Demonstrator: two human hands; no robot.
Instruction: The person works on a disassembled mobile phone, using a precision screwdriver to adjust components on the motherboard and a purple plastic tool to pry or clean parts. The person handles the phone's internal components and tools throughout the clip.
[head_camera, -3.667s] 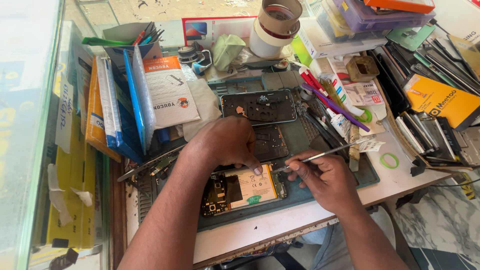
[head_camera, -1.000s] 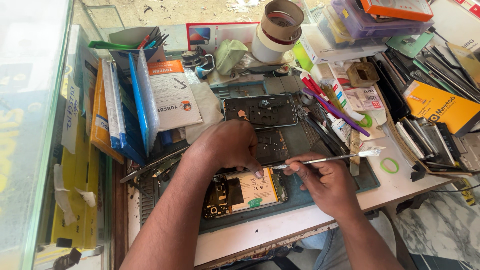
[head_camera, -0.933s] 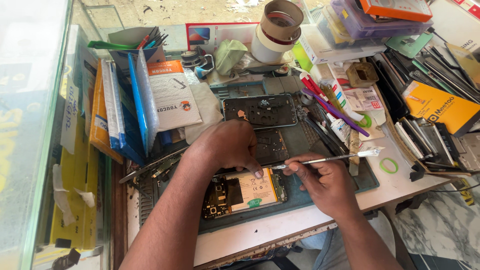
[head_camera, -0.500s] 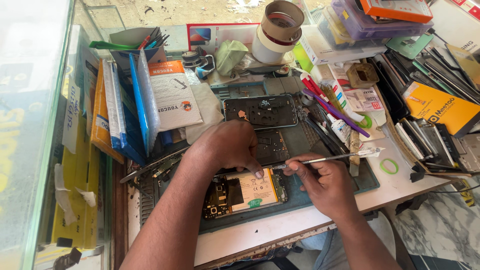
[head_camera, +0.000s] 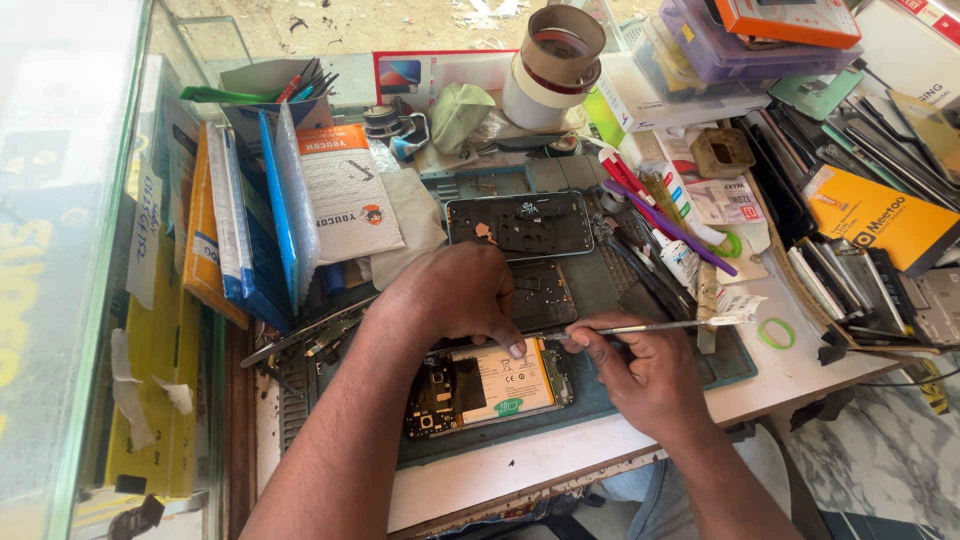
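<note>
Item: opened phone (head_camera: 490, 385), back cover off, battery and circuit board exposed, lying flat on a grey work mat (head_camera: 610, 290).

Handling: judged light, thin and rigid, but fragile where open. The small board parts and thin cables look easily bent or scratched. Best held by its outer frame edges, or pressed flat on the battery face, never on the board.

Position: directly beneath both hands, its upper edge under the fingertips.

Left hand (head_camera: 455, 295): curled, fingers together, thumb tip pressing down on the phone's top edge beside the battery.

Right hand (head_camera: 645, 375): closed in a pinch on a thin metal tool (head_camera: 640, 327), whose tip meets the phone's upper right corner, just beside the left thumb.

Adjacent: a second phone frame (head_camera: 520, 225) lies just beyond the left hand's knuckles.
</note>
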